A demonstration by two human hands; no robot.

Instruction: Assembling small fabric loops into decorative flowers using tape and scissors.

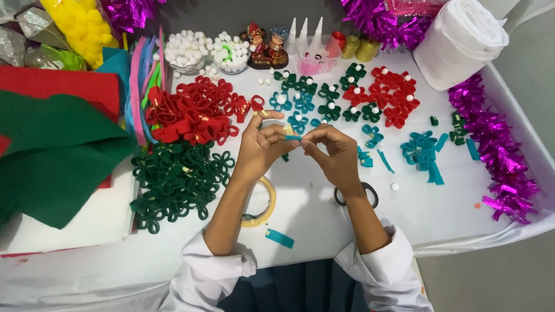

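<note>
Felt in green and red (52, 144) is lying folded at the far left of a white-covered table (439, 214), beside a heap of dark green looped felt flowers (173, 182) and a heap of red ones (191, 115), all apparently finished but without centres. At mid-table a person in white sleeves is working: the left hand (260, 147) and the right hand (335, 156) are meeting fingertip to fingertip, both pinching a narrow teal felt strip (293, 138) held just above the tabletop. A roll of yellowish tape (263, 205) is sitting under the left forearm, a cut teal piece (280, 237) near the table edge, and black-handled scissors (355, 193) are peeking from beneath the right wrist. Beyond the hands, teal, green and red flowers with white pompom centres (352, 95) are lying in rows, looking complete. Further right, loose teal strips and loops (422, 153) are waiting unassembled, suggesting the teal batch is only partly done. Shiny magenta tinsel (497, 150) is trailing along the right edge, below a white fabric roll (459, 40).
</note>
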